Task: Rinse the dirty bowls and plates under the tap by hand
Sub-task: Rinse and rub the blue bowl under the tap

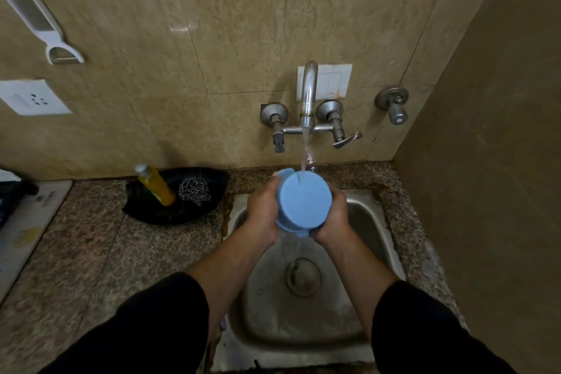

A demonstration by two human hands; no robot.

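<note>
Fingers (274, 181) of left hand (262, 212) are curled round one side of the blue bowl (302, 200). Right hand (332, 215) is clamped on the opposite side, fingertips mostly hidden behind the bowl. The bowl sits between the palms, tipped so its flat base faces the camera.

Water stream (305, 149) hits the base's upper edge just above the fingers and runs off under the bowl.

Steel sink (375, 223) is directly below the hands and wet. Drain (302, 276) lies under and back from the fingers, between the forearms. Black sleeves (158, 319) are pushed up both arms.

Left of the fingers, on the granite counter (76, 252), is a black tray (170, 215). It holds a tilted yellow bottle (156, 185) and a steel scrubber (194, 191), which sit beside each other.

Beyond the fingers, the tap (308, 94) is wall-mounted with a handle on each side, and its spout is in line with the bowl. A switch plate (335, 79) is behind the spout. A separate valve (394, 105) is further right.

Far left of the fingers on the wall is a socket (33, 97), with a white peeler (30, 12) hanging above it.
</note>
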